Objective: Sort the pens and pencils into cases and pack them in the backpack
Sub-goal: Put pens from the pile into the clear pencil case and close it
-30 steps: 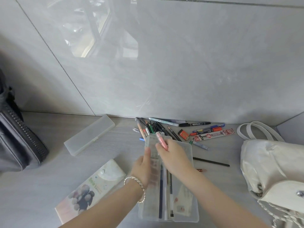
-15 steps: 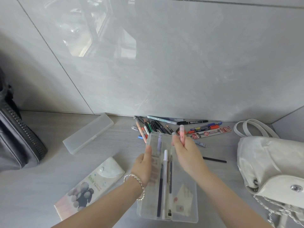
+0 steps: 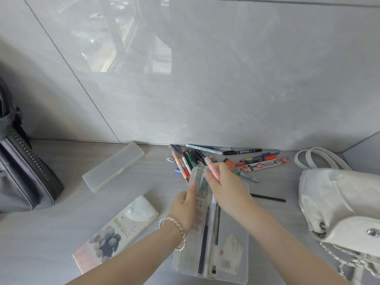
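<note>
Pens (image 3: 205, 233) lie in clear case (image 3: 236, 264); left hand (image 3: 183, 206) grips its lid (image 3: 198, 177), right hand (image 3: 226, 188) pinches pink pen (image 3: 212, 168).

Bare desk (image 3: 51, 233) lay open between the grey bag (image 3: 24, 177) at the left edge and two closed cases, the frosted case (image 3: 113, 165) and the printed case (image 3: 115, 233). Another open strip ran between the clear case (image 3: 236, 227) and the white backpack (image 3: 339, 202), crossed only by a black pencil (image 3: 267, 197). The wall (image 3: 226, 89) stood just behind the pen pile (image 3: 191, 157). The left hand (image 3: 183, 210), gripping the clear case's raised flap, and the right hand (image 3: 226, 190), holding a pink pen (image 3: 213, 169), blocked that case's far end.
</note>
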